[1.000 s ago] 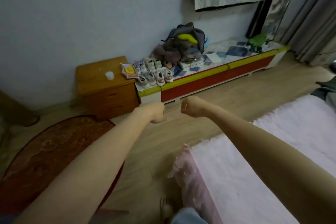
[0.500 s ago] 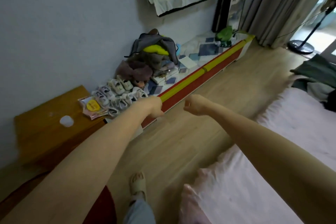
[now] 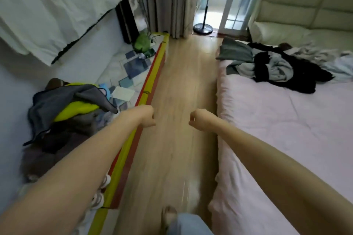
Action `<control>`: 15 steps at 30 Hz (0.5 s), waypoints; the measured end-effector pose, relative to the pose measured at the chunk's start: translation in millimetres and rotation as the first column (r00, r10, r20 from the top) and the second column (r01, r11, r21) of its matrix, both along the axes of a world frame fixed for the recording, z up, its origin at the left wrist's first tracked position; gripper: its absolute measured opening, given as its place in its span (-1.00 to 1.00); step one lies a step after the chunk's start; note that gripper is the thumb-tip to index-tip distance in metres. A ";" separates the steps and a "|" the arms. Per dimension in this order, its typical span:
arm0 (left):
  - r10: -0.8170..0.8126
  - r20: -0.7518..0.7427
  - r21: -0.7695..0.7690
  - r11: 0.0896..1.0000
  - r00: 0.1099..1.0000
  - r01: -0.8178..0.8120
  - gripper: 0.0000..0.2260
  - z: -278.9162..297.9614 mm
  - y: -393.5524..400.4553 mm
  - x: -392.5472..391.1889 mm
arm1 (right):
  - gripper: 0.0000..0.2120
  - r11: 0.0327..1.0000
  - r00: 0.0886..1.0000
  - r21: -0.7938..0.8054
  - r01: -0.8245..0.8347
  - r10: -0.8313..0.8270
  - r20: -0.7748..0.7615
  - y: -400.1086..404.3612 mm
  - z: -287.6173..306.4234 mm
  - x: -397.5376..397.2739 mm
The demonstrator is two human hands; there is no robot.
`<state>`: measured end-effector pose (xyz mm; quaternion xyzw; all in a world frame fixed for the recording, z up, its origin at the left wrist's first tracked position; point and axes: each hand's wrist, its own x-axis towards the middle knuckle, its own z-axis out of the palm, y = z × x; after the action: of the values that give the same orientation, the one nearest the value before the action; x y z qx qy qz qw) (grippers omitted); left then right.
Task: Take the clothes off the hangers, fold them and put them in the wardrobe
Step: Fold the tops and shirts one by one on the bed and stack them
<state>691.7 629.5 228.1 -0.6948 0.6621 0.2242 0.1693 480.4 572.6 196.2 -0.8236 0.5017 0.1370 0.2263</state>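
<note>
Both my arms reach forward over the wooden floor. My left hand (image 3: 147,117) is curled into a fist and holds nothing. My right hand (image 3: 199,120) is likewise a fist, empty, a short gap from the left. A heap of dark and grey clothes (image 3: 275,66) lies on the pink bed (image 3: 277,129) at the right. No hanger can be made out in the heap. No wardrobe is in view.
A low red-and-yellow cabinet (image 3: 152,76) runs along the left wall, bearing a pile of bags and clothes (image 3: 70,107) and small shoes (image 3: 99,196). A white cloth (image 3: 47,9) hangs above. Ahead are grey curtains (image 3: 168,0), a fan stand (image 3: 203,28) and a cream headboard (image 3: 305,2).
The view has swung right: the wooden nightstand and red rug left the frame, and the bed with the clothes heap came in. Both fists kept their pose, slightly further apart.
</note>
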 end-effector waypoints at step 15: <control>-0.500 0.006 -0.036 0.866 0.866 0.500 -0.64 6.9 -402.5 -58.7 | -0.73 0.825 0.825 -0.029 0.564 -0.562 0.058 -306.5 4.9 -74.8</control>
<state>632.9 226.9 234.9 -0.5024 0.8235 0.1619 0.2078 405.7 266.0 201.1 -0.6469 0.7197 0.0334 0.2500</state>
